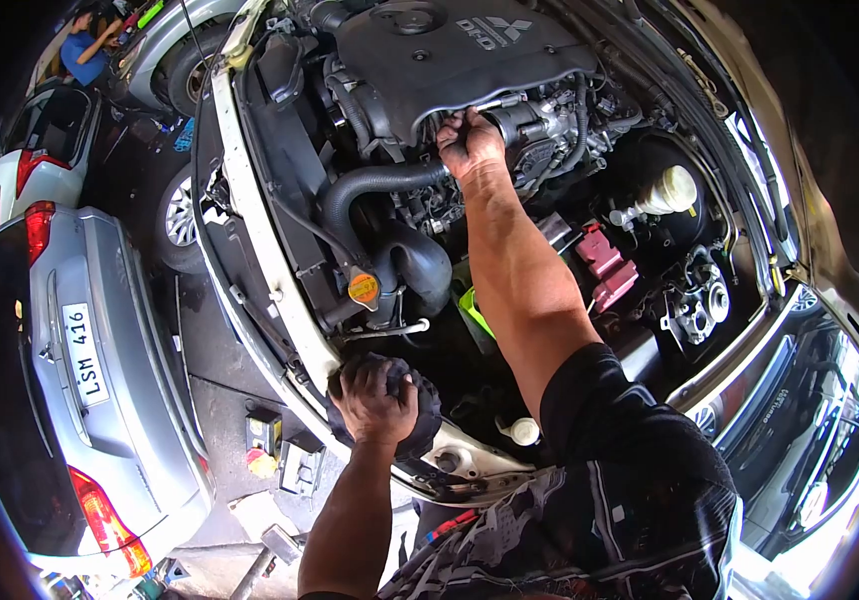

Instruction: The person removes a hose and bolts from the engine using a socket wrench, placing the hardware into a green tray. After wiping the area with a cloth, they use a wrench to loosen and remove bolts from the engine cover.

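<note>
Under the front edge of a black engine cover (450, 50), my right hand (472, 143) is closed, its fingers curled at the engine beside a metal pipe; what they grip is too small to make out. A thick black hose (370, 183) runs just left of that hand. My left hand (378, 398) rests on a dark bundled cloth (418, 415) at the car's front corner, its fingers bent over the cloth. An orange-yellow radiator cap (363, 289) is above my left hand.
A pink-red box (606, 268) and a white reservoir (672, 190) sit in the engine bay at right. A silver car (130, 380) is parked at left, with small boxes (264, 433) on the floor. Another person (85, 52) is at the far top left.
</note>
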Motion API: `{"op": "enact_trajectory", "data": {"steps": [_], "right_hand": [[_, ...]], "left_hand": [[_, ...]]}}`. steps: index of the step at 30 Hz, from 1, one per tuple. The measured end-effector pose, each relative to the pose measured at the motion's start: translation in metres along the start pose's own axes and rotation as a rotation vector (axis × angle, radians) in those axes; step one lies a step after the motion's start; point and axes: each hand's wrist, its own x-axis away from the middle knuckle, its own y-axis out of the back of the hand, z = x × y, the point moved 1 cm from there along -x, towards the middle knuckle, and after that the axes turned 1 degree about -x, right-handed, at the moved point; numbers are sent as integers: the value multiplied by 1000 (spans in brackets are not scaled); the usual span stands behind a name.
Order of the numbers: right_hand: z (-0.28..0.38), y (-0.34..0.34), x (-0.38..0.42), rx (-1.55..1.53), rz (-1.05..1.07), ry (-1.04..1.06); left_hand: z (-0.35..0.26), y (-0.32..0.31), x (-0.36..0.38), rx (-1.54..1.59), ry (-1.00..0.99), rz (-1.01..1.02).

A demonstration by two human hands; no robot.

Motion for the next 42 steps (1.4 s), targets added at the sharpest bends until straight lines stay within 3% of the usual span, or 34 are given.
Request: {"op": "enact_trajectory", "data": {"steps": [8, 16, 22, 28, 30, 31, 34, 36, 37, 38, 39, 40, 41, 42], "right_hand": [[1, 2, -11, 1, -14, -49], [-8, -8, 0, 47, -83, 64], [-9, -3, -3, 1, -63, -12], [-22, -4, 32, 209, -158, -41], [-15, -3, 61, 502, -149, -81], [-10, 1, 78, 788, -70, -167], [-6, -36, 182, 2044, 237, -321], [-26, -1, 220, 2401, 777, -278], [-46, 5, 249, 2543, 835, -297], [-64, 4, 270, 2549, 798, -602], [-76, 32, 283, 2554, 972, -483], [-87, 37, 295, 2520, 970, -552], [-96, 59, 297, 2477, 999, -373], [-92, 52, 299, 2468, 961, -436]], "left_hand": [[-4, 7, -2, -7, 5, 11], [0, 3, 0, -3, 30, 18], [-1, 3, -1, 9, -2, -13], [4, -5, 7, -24, 68, 38], [3, -1, 4, -61, 64, 66], [1, 4, 2, -44, 72, 43], [6, -1, 7, 44, 69, -37], [3, 1, 8, 82, 50, -130], [6, -3, 10, 102, 1, -192], [8, -5, 12, 131, -52, -198], [10, -7, 13, 161, -107, -208], [11, -8, 14, 189, -160, -220], [12, -3, 12, 128, -159, -97], [13, -4, 13, 130, -148, -43]]}}
